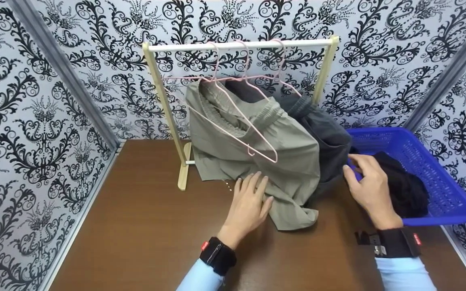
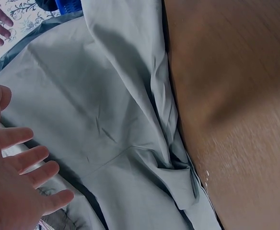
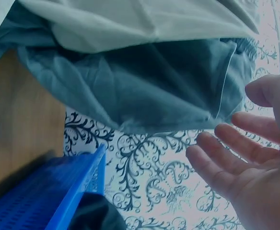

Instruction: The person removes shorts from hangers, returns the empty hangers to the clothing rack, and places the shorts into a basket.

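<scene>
Khaki-grey pants (image 1: 293, 141) with an elastic waistband hang tilted from a pink hanger (image 1: 263, 133), and one leg end lies on the table. Dark grey pants (image 1: 334, 137) hang behind them, on the right. My left hand (image 1: 249, 204) is over the lower part of the khaki-grey pants, its fingers extended and gripping nothing. In the left wrist view, those fingers (image 2: 37, 175) spread in front of the cloth. My right hand (image 1: 368, 184), loosely bent and holding nothing, hovers between the dark grey pants and the blue basket (image 1: 439, 161). Whether either hand touches cloth, I cannot tell.
A small rack with a white rail (image 1: 176, 47) and pale wooden posts (image 1: 164, 101) carries the pink hangers. Black cloth (image 1: 407, 190) lies inside the basket. Patterned walls (image 1: 47, 161) enclose the brown table (image 1: 144, 226) at the back and sides.
</scene>
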Tool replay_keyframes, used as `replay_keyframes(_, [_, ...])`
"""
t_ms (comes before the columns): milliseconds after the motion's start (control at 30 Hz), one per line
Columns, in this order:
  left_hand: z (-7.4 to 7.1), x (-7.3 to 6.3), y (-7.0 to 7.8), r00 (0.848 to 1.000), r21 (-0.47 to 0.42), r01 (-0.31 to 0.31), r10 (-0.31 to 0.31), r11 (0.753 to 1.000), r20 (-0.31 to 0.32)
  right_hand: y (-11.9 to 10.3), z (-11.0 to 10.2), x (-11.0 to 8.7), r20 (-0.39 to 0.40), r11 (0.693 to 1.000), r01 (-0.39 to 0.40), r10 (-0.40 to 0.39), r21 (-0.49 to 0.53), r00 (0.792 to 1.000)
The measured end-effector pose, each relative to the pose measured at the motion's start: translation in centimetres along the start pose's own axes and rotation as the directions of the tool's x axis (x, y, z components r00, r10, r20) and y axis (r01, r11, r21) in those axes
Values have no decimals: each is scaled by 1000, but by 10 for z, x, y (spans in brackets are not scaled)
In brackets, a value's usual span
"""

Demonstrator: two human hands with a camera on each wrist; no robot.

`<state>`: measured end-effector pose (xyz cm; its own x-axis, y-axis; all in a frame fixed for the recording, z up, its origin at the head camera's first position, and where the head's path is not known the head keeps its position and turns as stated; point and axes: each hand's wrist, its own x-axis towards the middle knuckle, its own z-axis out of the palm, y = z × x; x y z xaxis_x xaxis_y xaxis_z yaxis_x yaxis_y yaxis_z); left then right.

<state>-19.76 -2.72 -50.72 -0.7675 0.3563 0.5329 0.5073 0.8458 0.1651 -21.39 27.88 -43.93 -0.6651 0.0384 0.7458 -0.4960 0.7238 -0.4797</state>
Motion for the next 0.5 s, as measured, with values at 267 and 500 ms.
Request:
replay_keyframes(267, [-2, 5, -2, 1000, -3, 2, -2, 1000, -26, -11, 9, 6, 13, 997, 10, -11, 78, 1000])
replay_keyframes(500, [-6, 8, -5, 998, -26, 16, -17, 1000, -63, -20, 14, 11, 27, 992, 32, -36, 121, 999])
